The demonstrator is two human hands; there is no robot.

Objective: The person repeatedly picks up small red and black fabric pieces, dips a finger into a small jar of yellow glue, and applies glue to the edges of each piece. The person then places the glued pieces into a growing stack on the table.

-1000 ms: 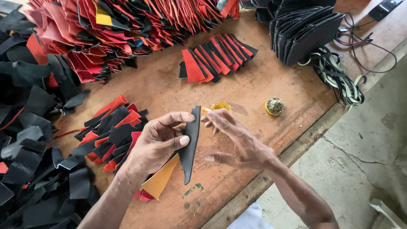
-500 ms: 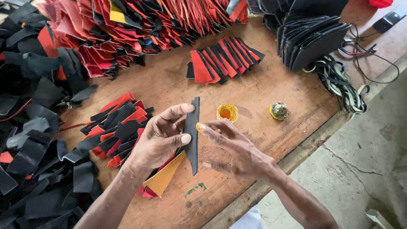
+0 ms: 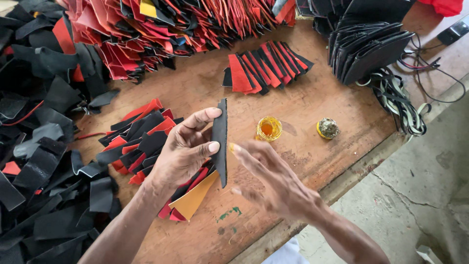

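Right hand [image 3: 273, 181]: fingers spread, forefinger tip touching black leather strip [image 3: 221, 139]. Left hand [image 3: 188, 149]: pinching that strip upright above wooden desk [image 3: 312, 117]. Beneath: orange piece [image 3: 195, 198]. Beyond: open jar of yellow glue [image 3: 268, 128], its lid [image 3: 328, 128], fanned red-and-black pieces [image 3: 266, 68].

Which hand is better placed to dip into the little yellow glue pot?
Right, probably: the right hand is free, fingers beside the pot. The left hand is pinching the black strip.
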